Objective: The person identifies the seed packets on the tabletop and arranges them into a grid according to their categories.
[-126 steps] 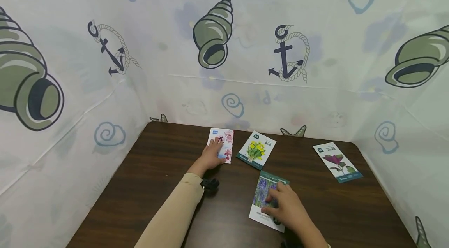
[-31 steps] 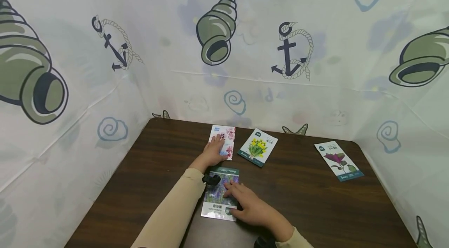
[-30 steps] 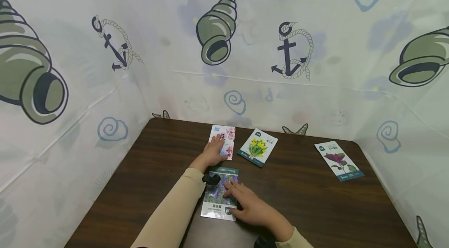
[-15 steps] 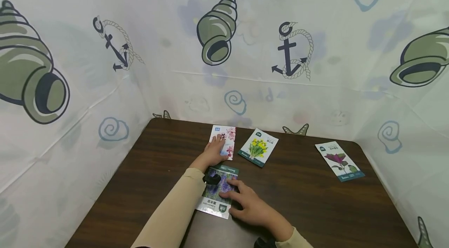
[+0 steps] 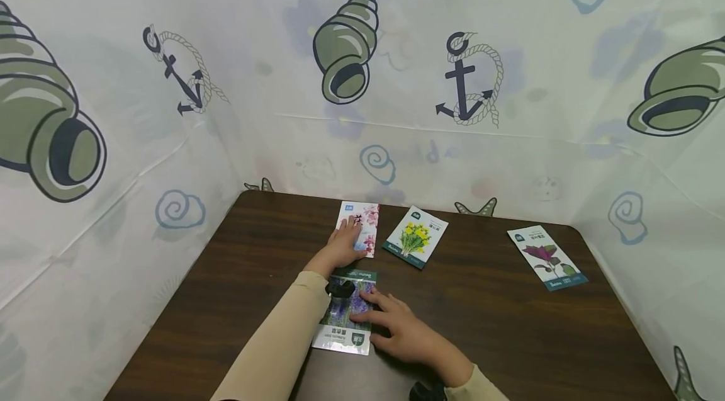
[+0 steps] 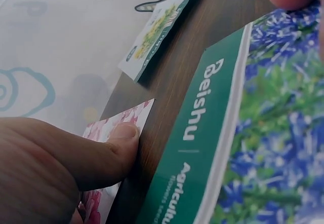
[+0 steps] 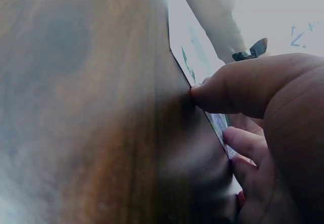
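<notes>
Positioning the purple-flower packet [image 5: 338, 318] seems to be the step in hand. It lies on the table [image 5: 481, 300], nearer to us than the pink-blossom packet [image 5: 369, 225], with its white label end toward us. In the head view, the black wrist band [image 5: 340, 289] hides part of it.

Grip state: our left hand [image 5: 338, 247] rests on the blossom packet with its fingers spread, pinching nothing. Our right hand [image 5: 396, 325] has relaxed fingers with their tips on the purple packet, and its thumb [image 7: 223, 88] is at the packet's side edge. We cannot tell how hard either hand presses.

For a clean placement, we should guide the packet with light, even fingertip contact; a thin packet would probably buckle if we pushed hard at one edge. We should align it by the gap between the two packets and raise the left wrist slightly, so that the band does not snag the packet. The yellow-flower packet [image 5: 415, 237] lies askew nearby, and we should steer clear of its near corner.
</notes>
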Demonstrator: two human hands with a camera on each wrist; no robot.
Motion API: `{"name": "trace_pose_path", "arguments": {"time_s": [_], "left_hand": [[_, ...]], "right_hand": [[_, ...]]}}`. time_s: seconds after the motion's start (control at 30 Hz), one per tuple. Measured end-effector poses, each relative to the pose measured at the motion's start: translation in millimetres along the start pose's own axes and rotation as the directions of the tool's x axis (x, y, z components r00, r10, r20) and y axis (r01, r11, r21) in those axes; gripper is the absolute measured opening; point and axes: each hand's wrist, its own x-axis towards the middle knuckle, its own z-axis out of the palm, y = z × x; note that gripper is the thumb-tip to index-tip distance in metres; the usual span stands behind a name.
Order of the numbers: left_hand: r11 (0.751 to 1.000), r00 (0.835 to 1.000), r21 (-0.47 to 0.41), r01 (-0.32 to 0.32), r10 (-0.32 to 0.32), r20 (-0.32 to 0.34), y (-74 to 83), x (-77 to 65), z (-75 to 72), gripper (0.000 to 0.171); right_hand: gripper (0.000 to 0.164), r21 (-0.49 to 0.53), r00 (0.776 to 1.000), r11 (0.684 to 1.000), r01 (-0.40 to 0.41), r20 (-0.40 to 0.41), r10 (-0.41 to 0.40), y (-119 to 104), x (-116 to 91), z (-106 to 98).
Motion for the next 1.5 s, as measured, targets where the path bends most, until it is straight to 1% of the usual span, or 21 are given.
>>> {"name": "trace_pose_path", "arguments": {"time_s": [0.07,0.2,0.33,0.47,0.63,0.73,0.8,0.83,0.87,0.9,0.93,1.0,1.03,1.07,1.1,1.13,1.17,1.23,1.27,1.37,1.5], "left_hand": [[1.0,1.0,-0.009,-0.011,0.011,-0.008,-2.8,1.7,2.9,0.085],[1.0,1.0,-0.016,-0.01,0.01,-0.003,-2.4,0.7,3.2,0.084],[1.0,1.0,0.002,0.006,-0.006,0.015,1.9,-3.1,-0.3,0.085],[1.0,1.0,-0.009,0.009,-0.009,0.011,-1.8,0.8,2.2,0.085],[0.999,1.0,-0.043,0.022,-0.021,0.011,-10.7,7.9,8.9,0.087],[0.999,1.0,-0.031,0.015,-0.015,-0.002,-16.6,11.9,12.6,0.088],[1.0,1.0,-0.021,0.016,-0.016,0.0,-18.7,13.1,13.6,0.088],[1.0,1.0,-0.018,0.018,-0.018,0.003,-18.6,13.1,13.3,0.088],[1.0,1.0,-0.016,0.019,-0.019,0.003,-17.8,12.6,12.5,0.088],[1.0,1.0,-0.017,0.021,-0.021,0.004,-17.2,12.1,12.2,0.088],[1.0,1.0,-0.016,0.022,-0.022,0.009,-16.4,11.3,11.5,0.088],[0.999,1.0,-0.025,0.021,-0.021,0.007,-14.1,9.1,10.3,0.087],[0.999,1.0,-0.023,0.022,-0.022,0.009,-13.7,9.0,10.2,0.088],[1.0,1.0,-0.023,0.019,-0.019,0.009,-13.3,8.5,10.0,0.088],[1.0,1.0,-0.017,0.019,-0.019,0.017,-13.1,8.3,10.1,0.089],[1.0,1.0,-0.016,0.019,-0.018,0.02,-12.0,7.8,9.2,0.089],[1.0,1.0,-0.015,0.015,-0.015,0.018,-10.4,7.1,7.7,0.088],[1.0,1.0,-0.008,0.011,-0.011,0.019,-7.0,5.9,4.3,0.089],[1.0,1.0,-0.008,0.008,-0.008,0.016,-5.2,5.3,2.5,0.088],[1.0,1.0,-0.016,0.0,0.0,0.004,-2.7,4.3,0.2,0.086],[1.0,1.0,-0.026,0.006,-0.006,0.017,-5.3,5.8,3.6,0.086]], "right_hand": [[0.053,0.004,1.0,1.0,0.006,0.01,-0.006,0,0,-1],[0.055,0.013,1.0,1.0,0.012,0.022,-0.012,2,0,-3],[0.054,0.072,0.999,0.997,0.003,0.035,-0.006,3,-1,-5],[0.053,0.155,0.999,0.988,-0.02,0.051,0.012,4,-1,-9],[0.051,0.197,0.997,0.98,-0.033,0.074,0.019,5,0,-12],[0.05,0.264,0.996,0.964,-0.045,0.088,0.022,9,0,-15],[0.048,0.336,0.996,0.94,-0.052,0.092,0.023,15,0,-18],[0.048,0.392,0.996,0.919,-0.052,0.086,0.02,19,-1,-19],[0.047,0.462,0.997,0.885,-0.055,0.079,0.02,23,-2,-21],[0.048,0.54,0.998,0.84,-0.051,0.066,0.018,27,-4,-22],[0.048,0.614,0.999,0.788,-0.045,0.051,0.017,32,-5,-23],[0.049,0.753,1.0,0.657,-0.024,0.01,0.025,41,-8,-26],[0.05,0.802,0.999,0.597,-0.005,-0.018,0.033,45,-10,-28],[0.051,0.837,0.998,0.548,0.008,-0.043,0.051,47,-11,-30],[0.052,0.857,0.995,0.514,0.027,-0.072,0.068,50,-12,-32],[0.054,0.866,0.991,0.498,0.039,-0.099,0.094,52,-13,-35],[0.055,0.869,0.984,0.493,0.049,-0.126,0.125,54,-14,-38],[0.057,0.861,0.967,0.506,0.05,-0.169,0.193,57,-14,-44],[0.058,0.857,0.956,0.514,0.034,-0.178,0.233,58,-14,-47],[0.058,0.838,0.923,0.544,-0.044,-0.174,0.344,62,-15,-54],[0.054,0.799,0.883,0.581,-0.156,-0.151,0.445,66,-17,-60]]}}
